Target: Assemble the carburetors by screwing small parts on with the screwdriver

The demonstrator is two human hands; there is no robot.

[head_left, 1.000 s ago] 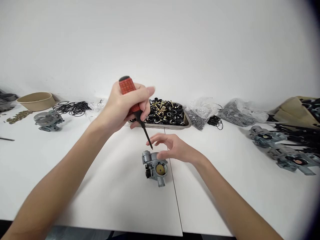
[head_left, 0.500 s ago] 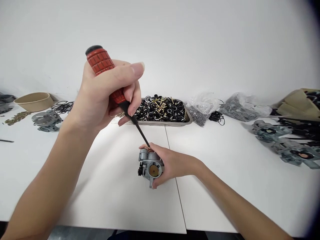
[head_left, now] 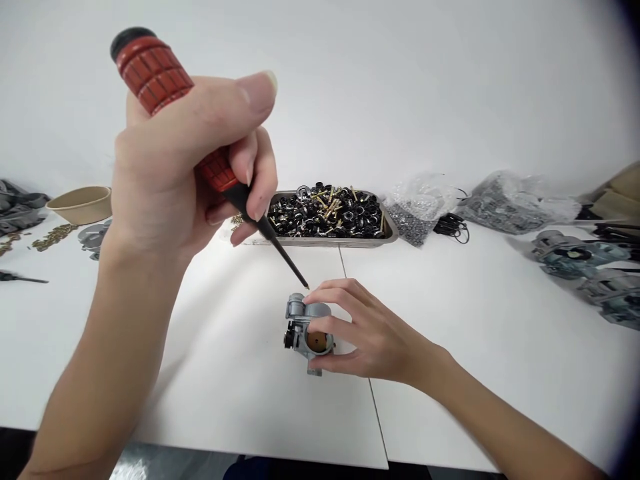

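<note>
My left hand [head_left: 165,167] is wrapped round the red handle of a screwdriver [head_left: 155,73], which slants down to the right. Its dark shaft ends above the top of a grey metal carburetor [head_left: 316,312], with a tiny brassy piece [head_left: 308,287] at the tip. The carburetor stands on the white table [head_left: 240,373], its round bore with a brass-coloured disc facing me. My right hand [head_left: 375,333] grips it from the right, fingers over its top and front and the thumb or a finger low at the bore.
Behind stands a metal tray [head_left: 393,233] of black and brass parts. To its right lie plastic bags [head_left: 415,207] of small parts and black rings [head_left: 451,228]. More carburetors [head_left: 575,253] are at the far right. A beige bowl [head_left: 83,205] and brass pieces [head_left: 55,237] sit at the left.
My left hand and the screwdriver have risen, with the handle now nearer the camera. The fingers of my right hand have shifted over the carburetor's top and front. The view has turned slightly left.
</note>
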